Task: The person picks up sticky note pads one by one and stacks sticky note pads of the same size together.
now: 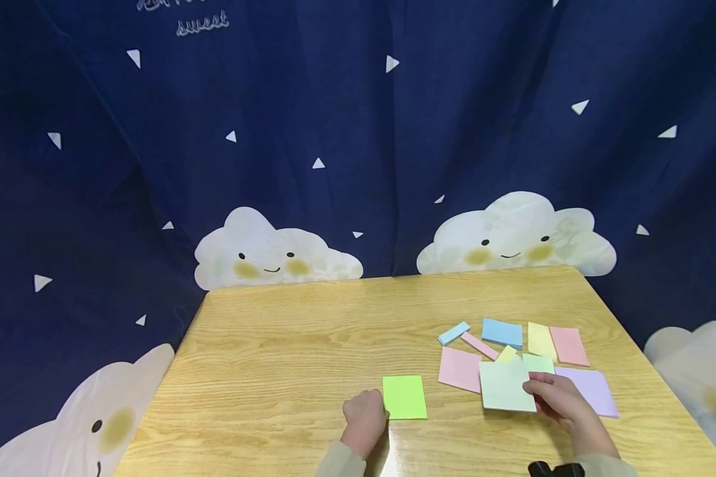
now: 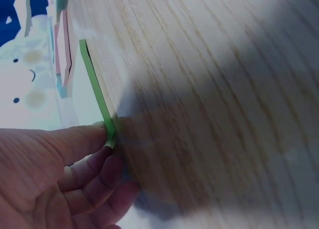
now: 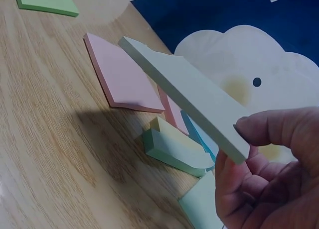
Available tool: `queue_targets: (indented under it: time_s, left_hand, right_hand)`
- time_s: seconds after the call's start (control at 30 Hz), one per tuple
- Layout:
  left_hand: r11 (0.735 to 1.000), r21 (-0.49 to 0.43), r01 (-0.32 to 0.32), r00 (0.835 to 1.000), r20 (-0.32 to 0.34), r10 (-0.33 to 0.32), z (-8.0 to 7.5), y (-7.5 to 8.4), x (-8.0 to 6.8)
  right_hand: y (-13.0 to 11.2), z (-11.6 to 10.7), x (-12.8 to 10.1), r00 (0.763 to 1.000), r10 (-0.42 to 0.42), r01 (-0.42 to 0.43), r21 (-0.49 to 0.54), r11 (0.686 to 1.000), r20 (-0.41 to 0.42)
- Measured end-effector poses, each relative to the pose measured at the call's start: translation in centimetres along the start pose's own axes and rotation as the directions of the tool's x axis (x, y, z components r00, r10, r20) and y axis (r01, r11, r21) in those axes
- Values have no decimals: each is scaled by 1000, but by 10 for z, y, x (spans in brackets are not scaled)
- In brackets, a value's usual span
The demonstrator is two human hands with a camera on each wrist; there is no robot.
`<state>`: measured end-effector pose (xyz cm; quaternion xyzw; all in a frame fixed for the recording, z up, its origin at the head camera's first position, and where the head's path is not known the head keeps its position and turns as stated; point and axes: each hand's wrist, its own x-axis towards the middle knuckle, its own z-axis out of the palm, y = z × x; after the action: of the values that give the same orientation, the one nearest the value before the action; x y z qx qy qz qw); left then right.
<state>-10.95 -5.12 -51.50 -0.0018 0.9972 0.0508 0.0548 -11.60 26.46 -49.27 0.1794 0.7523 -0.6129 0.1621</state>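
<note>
My left hand [image 1: 365,416] pinches the left edge of a bright green sticky note pad [image 1: 404,397], which lies on the wooden table. In the left wrist view the thumb is on top of that pad's corner [image 2: 96,89], with fingertips against its side. Above the group of pads on the right, my right hand [image 1: 563,401] holds up a pale mint sticky note pad [image 1: 506,385] by its right edge. The right wrist view shows this thick pad [image 3: 184,94] tilted, between thumb and fingers. A pink square pad [image 1: 460,369] lies just behind and left of it.
Around the right hand lie a lilac pad [image 1: 589,391], a rose pad [image 1: 569,346], a cream pad [image 1: 541,339], a blue pad [image 1: 502,332] and a light green pad [image 1: 538,363]. Narrow strips, one blue [image 1: 454,333] and one pink [image 1: 479,346], lie farther left. A dark blue curtain [image 1: 346,99] hangs behind.
</note>
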Motion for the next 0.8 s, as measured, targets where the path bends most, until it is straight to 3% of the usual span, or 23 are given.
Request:
queue_targets:
  time_s: [0.8]
  left_hand:
    - [1000, -10, -18, 1000, 6, 18, 1, -2, -1]
  right_hand:
    - [-2, 13, 3, 999, -43, 43, -22, 999, 4]
